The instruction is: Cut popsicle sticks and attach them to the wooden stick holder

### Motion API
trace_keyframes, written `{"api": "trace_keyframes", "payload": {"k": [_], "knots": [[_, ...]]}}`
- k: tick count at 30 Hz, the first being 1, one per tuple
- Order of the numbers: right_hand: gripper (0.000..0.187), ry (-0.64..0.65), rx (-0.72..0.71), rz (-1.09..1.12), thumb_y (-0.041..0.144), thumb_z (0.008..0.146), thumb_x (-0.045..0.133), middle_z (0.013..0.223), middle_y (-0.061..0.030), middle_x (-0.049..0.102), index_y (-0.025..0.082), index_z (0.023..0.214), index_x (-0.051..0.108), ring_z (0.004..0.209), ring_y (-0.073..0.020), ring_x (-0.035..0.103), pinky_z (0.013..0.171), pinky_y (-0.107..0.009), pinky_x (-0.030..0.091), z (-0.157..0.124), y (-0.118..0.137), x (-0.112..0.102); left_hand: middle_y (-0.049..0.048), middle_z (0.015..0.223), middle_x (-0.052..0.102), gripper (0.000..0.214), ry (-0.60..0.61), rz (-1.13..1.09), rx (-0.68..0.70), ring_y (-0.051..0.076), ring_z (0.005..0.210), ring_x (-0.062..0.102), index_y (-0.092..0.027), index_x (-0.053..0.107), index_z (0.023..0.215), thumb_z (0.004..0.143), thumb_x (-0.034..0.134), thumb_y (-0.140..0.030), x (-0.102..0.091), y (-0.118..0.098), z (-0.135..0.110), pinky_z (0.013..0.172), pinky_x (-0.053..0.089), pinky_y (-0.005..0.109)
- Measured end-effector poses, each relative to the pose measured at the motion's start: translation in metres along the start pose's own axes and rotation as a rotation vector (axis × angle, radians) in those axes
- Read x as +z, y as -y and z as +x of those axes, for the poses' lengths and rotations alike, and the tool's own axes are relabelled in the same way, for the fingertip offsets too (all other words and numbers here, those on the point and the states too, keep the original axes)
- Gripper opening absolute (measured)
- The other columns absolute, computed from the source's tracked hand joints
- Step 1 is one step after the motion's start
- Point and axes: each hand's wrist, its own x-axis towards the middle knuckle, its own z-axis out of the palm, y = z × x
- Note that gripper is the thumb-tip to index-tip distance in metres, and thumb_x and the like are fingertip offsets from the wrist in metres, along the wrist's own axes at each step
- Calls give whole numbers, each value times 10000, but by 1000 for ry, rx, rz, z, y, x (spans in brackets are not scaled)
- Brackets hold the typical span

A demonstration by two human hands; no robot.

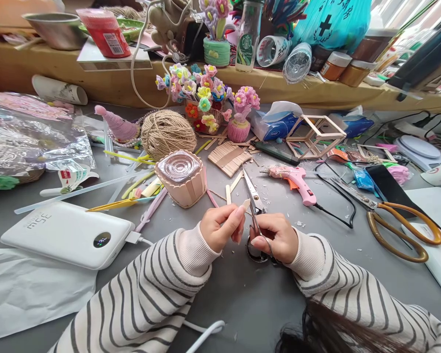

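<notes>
My left hand (222,226) pinches a short pale wooden stick (246,203) between thumb and fingers. My right hand (275,235) is closed round the black handles of small scissors (253,193), blades pointing away from me and meeting the stick's tip. Both hands hover over the grey table (250,289) near its front. Just beyond them stands a pink pot of sticks (182,177) with a clear lid, and loose wooden sticks (228,157) lie in a pile.
A pink glue gun (296,179) lies to the right, large orange-handled scissors (400,223) further right. A white power bank (68,233) sits left. A twine ball (168,132), pipe-cleaner flower pots (206,98), a wooden frame cube (316,135) and cluttered shelf lie behind.
</notes>
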Motion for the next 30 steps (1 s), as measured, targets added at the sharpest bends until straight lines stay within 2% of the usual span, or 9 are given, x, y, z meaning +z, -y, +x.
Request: {"api": "trace_keyframes", "payload": {"k": [5, 11, 20, 27, 30], "knots": [[523, -18, -35, -36, 605, 746, 393, 399, 37, 347, 178, 447, 356, 396, -65, 290, 379, -199, 267, 2, 2, -3, -26, 369, 440, 416, -11, 19, 16, 56, 369, 390, -159, 415, 464, 835, 368, -341, 1, 1, 0, 433, 347, 188], [500, -74, 23, -26, 519, 764, 449, 372, 42, 371, 188, 437, 266, 376, -57, 299, 378, -190, 283, 2, 2, -2, -26, 383, 444, 433, -35, 33, 18, 55, 381, 387, -157, 429, 464, 839, 356, -361, 2, 1, 0, 452, 355, 190], [542, -11, 77, 0, 662, 722, 354, 414, 34, 359, 174, 488, 381, 424, -74, 289, 386, -200, 275, 0, 3, 0, -20, 396, 459, 425, -21, 39, 21, 64, 395, 417, -161, 432, 476, 840, 353, -366, 2, 2, -1, 460, 366, 196], [536, -13, 28, 6, 646, 732, 365, 425, 30, 362, 173, 480, 386, 428, -74, 299, 399, -203, 280, 0, 2, -1, -22, 391, 449, 419, -9, 33, 26, 60, 385, 410, -161, 424, 481, 838, 357, -372, 1, 4, -1, 451, 360, 194], [519, -51, 12, -22, 608, 734, 413, 406, 42, 330, 179, 452, 337, 408, -65, 275, 383, -199, 258, 1, 2, -1, -21, 398, 454, 423, 24, 30, 40, 57, 388, 412, -159, 426, 484, 840, 353, -375, -1, 5, 1, 448, 362, 191]]}}
